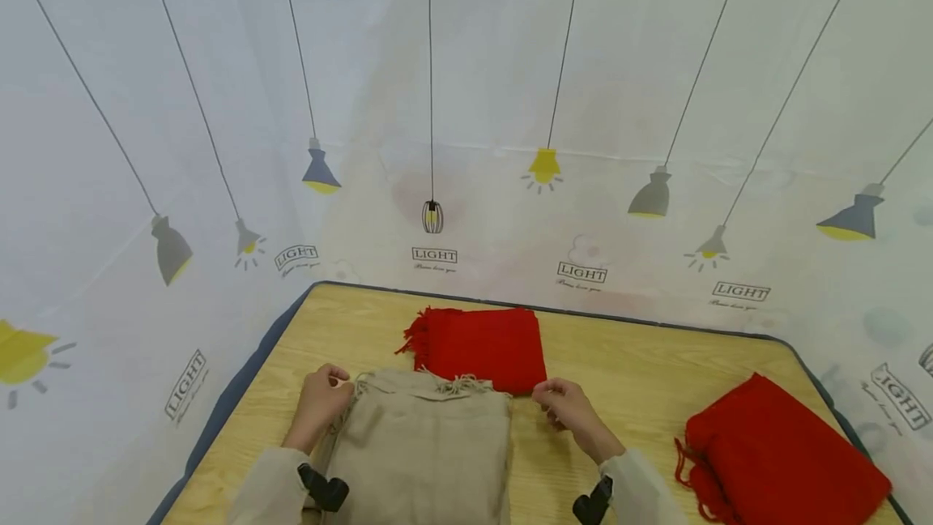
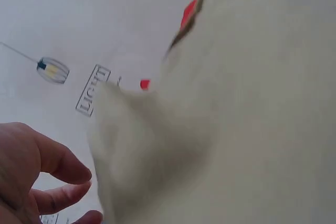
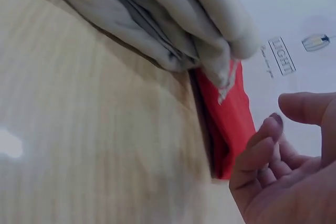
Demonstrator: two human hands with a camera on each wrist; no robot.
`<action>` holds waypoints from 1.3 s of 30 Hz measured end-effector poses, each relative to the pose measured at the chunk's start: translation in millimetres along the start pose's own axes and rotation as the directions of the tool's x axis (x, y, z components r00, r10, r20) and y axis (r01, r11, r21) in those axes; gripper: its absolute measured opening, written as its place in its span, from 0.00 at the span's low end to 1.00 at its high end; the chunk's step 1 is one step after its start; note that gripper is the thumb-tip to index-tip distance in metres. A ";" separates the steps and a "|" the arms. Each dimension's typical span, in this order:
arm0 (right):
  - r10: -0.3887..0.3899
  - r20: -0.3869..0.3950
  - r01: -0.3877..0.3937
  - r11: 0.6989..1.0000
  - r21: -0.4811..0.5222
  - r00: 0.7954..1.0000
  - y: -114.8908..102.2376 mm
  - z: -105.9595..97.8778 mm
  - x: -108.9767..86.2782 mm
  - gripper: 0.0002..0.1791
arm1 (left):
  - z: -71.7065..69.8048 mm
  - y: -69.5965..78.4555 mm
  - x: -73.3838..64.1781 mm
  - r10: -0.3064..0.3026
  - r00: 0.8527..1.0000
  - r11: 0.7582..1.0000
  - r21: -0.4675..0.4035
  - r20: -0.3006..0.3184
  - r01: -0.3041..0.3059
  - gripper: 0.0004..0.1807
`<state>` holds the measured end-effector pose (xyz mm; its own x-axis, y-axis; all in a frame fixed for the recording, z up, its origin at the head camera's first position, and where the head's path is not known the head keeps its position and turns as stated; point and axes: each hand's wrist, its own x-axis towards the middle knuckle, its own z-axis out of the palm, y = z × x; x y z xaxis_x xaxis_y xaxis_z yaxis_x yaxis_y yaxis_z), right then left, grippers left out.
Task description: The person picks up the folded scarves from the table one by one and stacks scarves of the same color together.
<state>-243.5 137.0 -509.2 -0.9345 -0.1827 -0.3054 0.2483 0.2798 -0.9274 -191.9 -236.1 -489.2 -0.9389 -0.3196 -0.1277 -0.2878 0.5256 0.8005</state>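
A folded beige scarf [image 1: 426, 452] with a fringed far edge lies in front of me in the head view. My left hand [image 1: 325, 399] is at its far left corner with fingers loosely bent. In the left wrist view, the fingertips [image 2: 81, 176] are right at the edge of the beige cloth [image 2: 252, 119], with nothing gripped between them. To the right of the scarf, my right hand [image 1: 571, 410] is held loosely curled and holds nothing. The right wrist view shows a gap between its thumb [image 3: 302, 107] and fingers, beside the layered folds of the scarf [image 3: 157, 19].
Behind the beige scarf lies a folded red scarf [image 1: 484, 343], its near edge partly covered. Another folded red scarf [image 1: 783, 456] with tassels sits at the right side of the wooden table [image 1: 619, 347]. A white curtain [image 1: 481, 87] printed with lamps surrounds the table.
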 end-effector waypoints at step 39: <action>0.021 -0.118 0.016 0.952 0.307 0.993 10.7 -6.7 87.6 0.40 | 125.4 59.5 84.1 -0.178 0.975 0.954 -0.220 0.133 0.205 0.41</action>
<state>-324.4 130.4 -544.4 -0.9526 -0.0639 -0.2973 0.2994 -0.0261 -0.9538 -311.6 -132.9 -525.8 -0.8891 -0.3005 -0.3452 -0.4250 0.2624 0.8663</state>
